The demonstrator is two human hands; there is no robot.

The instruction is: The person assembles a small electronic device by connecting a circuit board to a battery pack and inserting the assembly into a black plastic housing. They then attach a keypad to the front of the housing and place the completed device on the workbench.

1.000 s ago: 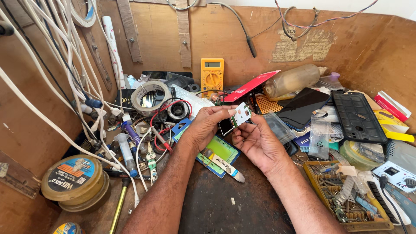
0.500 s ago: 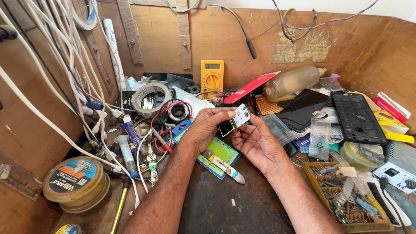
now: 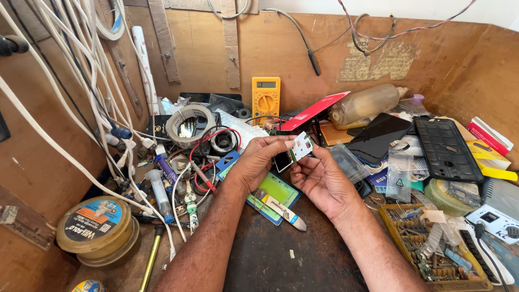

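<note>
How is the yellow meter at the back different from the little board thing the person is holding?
The yellow meter is a chunky yellow box with a round dial; the small circuit board is a thin, flat piece, white and green. The meter stands upright against the wooden wall, untouched; the board is held in the air, tilted, by the left hand and right hand. The meter looks larger than the board. Both are electronic items.

At twelve o'clock I see bare, matt plywood walls (image 3: 281, 48), scuffed and stained, and the bench top (image 3: 270, 259) at six looks dark, rough and grimy. The multimeter (image 3: 266, 100) is glossy yellow plastic; at two o'clock lies a shiny black glass phone screen (image 3: 378, 138), and a matt ribbed black plastic panel (image 3: 446, 148).
</note>
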